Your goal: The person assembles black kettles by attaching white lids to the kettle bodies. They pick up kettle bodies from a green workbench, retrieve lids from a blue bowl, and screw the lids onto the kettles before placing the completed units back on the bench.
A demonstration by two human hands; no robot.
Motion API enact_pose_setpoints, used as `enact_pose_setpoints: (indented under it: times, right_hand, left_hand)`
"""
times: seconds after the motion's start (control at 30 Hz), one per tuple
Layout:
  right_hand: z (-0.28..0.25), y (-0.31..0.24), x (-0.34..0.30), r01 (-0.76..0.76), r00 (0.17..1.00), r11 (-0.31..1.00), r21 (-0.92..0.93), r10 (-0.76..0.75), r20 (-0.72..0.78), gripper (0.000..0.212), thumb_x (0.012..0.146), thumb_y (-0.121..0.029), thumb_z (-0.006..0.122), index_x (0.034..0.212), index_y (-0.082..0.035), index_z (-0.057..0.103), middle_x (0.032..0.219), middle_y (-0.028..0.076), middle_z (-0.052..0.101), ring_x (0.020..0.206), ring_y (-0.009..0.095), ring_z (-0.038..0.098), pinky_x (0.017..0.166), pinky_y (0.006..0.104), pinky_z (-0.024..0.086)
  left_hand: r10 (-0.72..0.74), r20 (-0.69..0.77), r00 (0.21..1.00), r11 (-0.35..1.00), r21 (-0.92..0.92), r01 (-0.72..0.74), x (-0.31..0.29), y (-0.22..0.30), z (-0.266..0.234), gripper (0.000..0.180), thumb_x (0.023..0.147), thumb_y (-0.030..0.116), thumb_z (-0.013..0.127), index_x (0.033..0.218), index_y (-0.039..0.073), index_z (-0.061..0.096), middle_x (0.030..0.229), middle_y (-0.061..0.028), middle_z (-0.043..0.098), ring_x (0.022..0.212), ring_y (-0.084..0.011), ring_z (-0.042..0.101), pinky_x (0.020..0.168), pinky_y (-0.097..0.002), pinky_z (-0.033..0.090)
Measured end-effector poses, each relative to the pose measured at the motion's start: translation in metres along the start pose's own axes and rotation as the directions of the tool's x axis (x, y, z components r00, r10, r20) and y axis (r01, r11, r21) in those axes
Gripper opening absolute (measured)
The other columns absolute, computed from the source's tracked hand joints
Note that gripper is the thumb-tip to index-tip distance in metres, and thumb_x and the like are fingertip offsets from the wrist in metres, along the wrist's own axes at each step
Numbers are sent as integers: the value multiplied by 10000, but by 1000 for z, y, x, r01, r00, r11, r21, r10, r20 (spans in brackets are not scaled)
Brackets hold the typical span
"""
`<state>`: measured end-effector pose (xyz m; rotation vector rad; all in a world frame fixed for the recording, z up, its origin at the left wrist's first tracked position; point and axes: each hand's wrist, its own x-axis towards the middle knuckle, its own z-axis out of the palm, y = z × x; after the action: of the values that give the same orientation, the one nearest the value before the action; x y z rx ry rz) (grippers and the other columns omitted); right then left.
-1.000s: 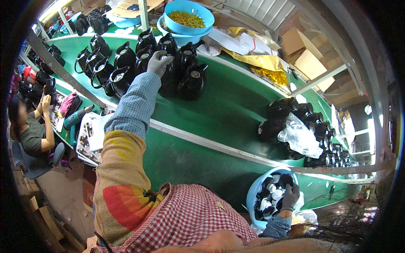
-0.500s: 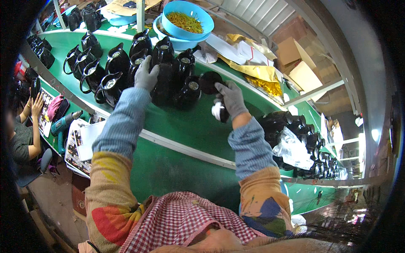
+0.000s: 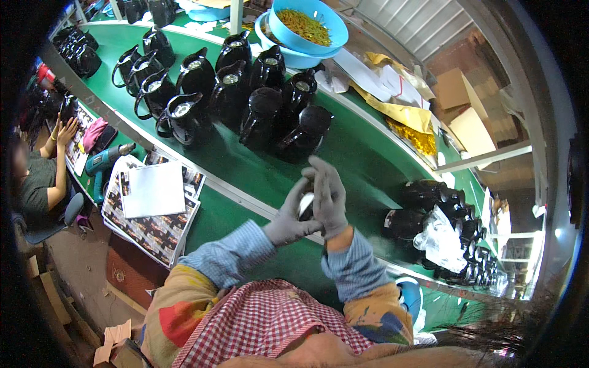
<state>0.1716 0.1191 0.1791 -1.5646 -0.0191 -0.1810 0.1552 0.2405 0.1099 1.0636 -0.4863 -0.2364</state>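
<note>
Lid (image 3: 305, 207) now at frame centre, left hand (image 3: 287, 221) fingers curled round it, right hand (image 3: 332, 202) fingers straight, grip unclear; upper-centre black jug (image 3: 307, 130), bare-topped earlier, now capped, leaving open jugs (image 3: 229, 92) behind.

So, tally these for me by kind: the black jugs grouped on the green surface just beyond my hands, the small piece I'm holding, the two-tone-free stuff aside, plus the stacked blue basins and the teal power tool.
Black jugs: 12
White-and-dark piece: 1
Stacked blue basins: 2 visible
Teal power tool: 1
Total: 16
</note>
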Motion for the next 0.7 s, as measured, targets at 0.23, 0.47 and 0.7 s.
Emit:
enact_pose_setpoints:
  times: [0.23,0.47,0.7]
  right_hand:
    - [-210,-15,-171,-167,929,843,-512,-39,-368,460,981,-64,615,1429,-21,519,1430,126,560,1304,229,531,1085,340,442]
    - [-286,0,-442,-892,441,224,-394,622,-647,747,845,-350,757,1472,-37,494,1464,228,517,1299,358,535,1075,395,430]
    - [-254,45,-436,-737,347,-362,-571,523,-779,1229,662,-589,820,1628,-225,153,1690,168,64,1262,441,565,945,538,516]
  left_hand:
    - [3,-285,959,905,409,119,63,69,-116,681,818,60,770,1406,133,434,1232,-79,559,1072,-221,594,877,-383,541]
    - [175,-524,833,740,628,240,227,113,-242,366,951,238,651,1228,1,627,999,-104,683,921,-142,620,809,-295,505]
    - [92,-718,690,590,598,543,282,33,-389,648,919,479,647,1388,40,563,1317,-217,644,1243,-345,608,1061,-405,455]
